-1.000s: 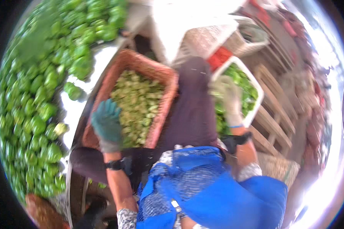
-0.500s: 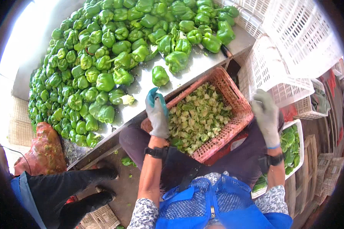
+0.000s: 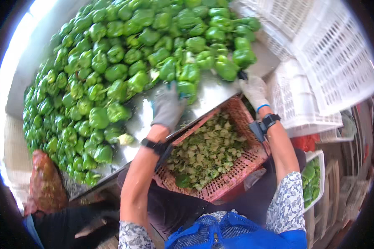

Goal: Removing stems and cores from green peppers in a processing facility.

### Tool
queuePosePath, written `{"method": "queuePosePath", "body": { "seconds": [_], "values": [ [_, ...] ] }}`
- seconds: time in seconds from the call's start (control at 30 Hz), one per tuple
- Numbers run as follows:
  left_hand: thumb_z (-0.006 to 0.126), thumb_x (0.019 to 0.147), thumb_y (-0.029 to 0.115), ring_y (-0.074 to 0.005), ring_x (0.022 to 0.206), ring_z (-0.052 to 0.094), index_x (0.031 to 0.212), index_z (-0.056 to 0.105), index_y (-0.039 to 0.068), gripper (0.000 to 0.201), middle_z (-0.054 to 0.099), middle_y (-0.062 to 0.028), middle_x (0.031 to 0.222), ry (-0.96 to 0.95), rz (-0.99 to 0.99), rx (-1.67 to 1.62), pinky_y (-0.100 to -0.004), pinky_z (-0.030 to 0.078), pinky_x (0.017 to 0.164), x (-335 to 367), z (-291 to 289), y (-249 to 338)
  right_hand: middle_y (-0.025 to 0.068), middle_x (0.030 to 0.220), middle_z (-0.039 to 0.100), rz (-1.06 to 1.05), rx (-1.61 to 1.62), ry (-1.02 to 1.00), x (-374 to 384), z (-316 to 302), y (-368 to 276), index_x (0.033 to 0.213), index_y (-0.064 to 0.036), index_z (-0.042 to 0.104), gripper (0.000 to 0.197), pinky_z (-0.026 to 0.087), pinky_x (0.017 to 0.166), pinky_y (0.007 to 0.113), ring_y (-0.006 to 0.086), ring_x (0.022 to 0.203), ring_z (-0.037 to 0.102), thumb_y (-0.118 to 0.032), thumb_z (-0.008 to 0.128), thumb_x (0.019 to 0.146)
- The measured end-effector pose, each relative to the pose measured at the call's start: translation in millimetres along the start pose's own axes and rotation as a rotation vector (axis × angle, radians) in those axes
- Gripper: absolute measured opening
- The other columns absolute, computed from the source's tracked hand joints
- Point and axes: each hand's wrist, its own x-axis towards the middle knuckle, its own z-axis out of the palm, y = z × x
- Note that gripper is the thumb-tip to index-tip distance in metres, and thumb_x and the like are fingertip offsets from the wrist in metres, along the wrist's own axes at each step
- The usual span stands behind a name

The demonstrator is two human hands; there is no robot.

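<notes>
My left hand point(image 3: 168, 108), in a grey glove with teal fingertips, is closed over a green bell pepper at the near edge of the pile; the glove hides most of it and motion blurs the fingers. Another green bell pepper point(image 3: 187, 90) lies against its fingertips. At the table's right corner my gloved right hand point(image 3: 253, 90) is closed around a dark handle point(image 3: 242, 75); what the handle belongs to is hidden. Between my forearms, a red plastic crate point(image 3: 212, 176) holds many pale green cut pepper cores point(image 3: 210, 145).
A large heap of green bell peppers point(image 3: 116, 54) covers the metal table point(image 3: 214, 89). White slatted crates point(image 3: 303, 89) stand at the right, above a white bin of green peppers point(image 3: 311, 178). A full red sack point(image 3: 47, 182) and a person's dark-clothed leg point(image 3: 66, 226) are at lower left.
Both hands have moved forward: the left from above the crate's edge onto the peppers, the right from beside the crate to the dark handle at the table corner. The view has shifted too.
</notes>
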Motion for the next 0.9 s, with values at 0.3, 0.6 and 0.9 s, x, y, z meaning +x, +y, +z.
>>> {"method": "queuePosePath", "body": {
  "seconds": [0.3, 0.6, 0.9],
  "values": [
    [0.077, 0.080, 0.046, -0.0387, 0.118, 0.061, 0.134, 0.049, 0.002, 0.075, 0.062, -0.0259, 0.124, -0.025, -0.099, -0.257, -0.0454, 0.051, 0.098, 30, 17, 7, 0.0277, 0.099, 0.069, 0.020, -0.115, -0.202, 18, -15, -13, 0.109, -0.0017, 0.064, 0.041, 0.052, 0.087, 0.053, 0.0436, 0.097, 0.067, -0.036, 0.058, 0.087],
    [0.070, 0.085, 0.043, -0.0406, 0.123, 0.058, 0.137, 0.046, 0.000, 0.072, 0.058, -0.0279, 0.133, 0.033, -0.121, -0.390, -0.0445, 0.047, 0.103, 24, 25, 26, 0.0293, 0.098, 0.070, 0.150, 0.095, -0.212, -21, -39, 9, 0.116, -0.0010, 0.061, 0.045, 0.052, 0.088, 0.054, 0.0458, 0.097, 0.068, -0.039, 0.056, 0.093],
    [0.065, 0.094, 0.012, -0.0224, 0.100, 0.064, 0.137, 0.046, 0.002, 0.048, 0.060, -0.0157, 0.123, 0.289, -0.013, -1.232, -0.0329, 0.058, 0.082, -58, -13, 30, 0.0207, 0.087, 0.068, 0.327, 0.406, -0.176, -61, -43, -2, 0.120, 0.0034, 0.058, 0.046, 0.055, 0.066, 0.046, 0.0326, 0.081, 0.069, -0.035, 0.056, 0.095]
  ]
}}
